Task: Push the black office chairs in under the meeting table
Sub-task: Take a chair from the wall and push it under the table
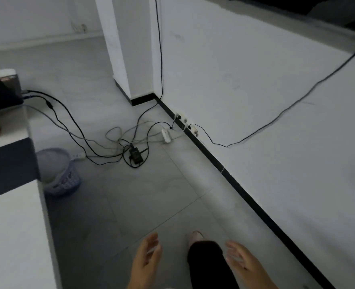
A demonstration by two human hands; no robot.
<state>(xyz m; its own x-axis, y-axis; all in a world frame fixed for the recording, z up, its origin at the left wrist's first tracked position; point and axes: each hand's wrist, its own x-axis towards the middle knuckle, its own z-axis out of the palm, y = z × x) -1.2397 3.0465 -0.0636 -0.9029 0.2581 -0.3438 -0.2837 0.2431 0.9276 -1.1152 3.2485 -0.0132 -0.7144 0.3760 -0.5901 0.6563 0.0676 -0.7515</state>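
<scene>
No black office chair shows in the head view. The white meeting table [11,226] runs along the left edge, with a dark band across its top. My left hand [147,257] hangs low in the middle of the view, fingers relaxed and spread, holding nothing. My right hand [243,261] is to its right, also with loose straight fingers and nothing in it. Between them show my dark trouser leg [207,263] and my foot over the grey tiled floor.
A tangle of cables and a black adapter [135,155] lie on the floor ahead, by wall sockets [182,119]. A lilac waste basket [59,172] stands beside the table. A white wall with black skirting [245,195] runs along the right; a white pillar [128,49] stands ahead.
</scene>
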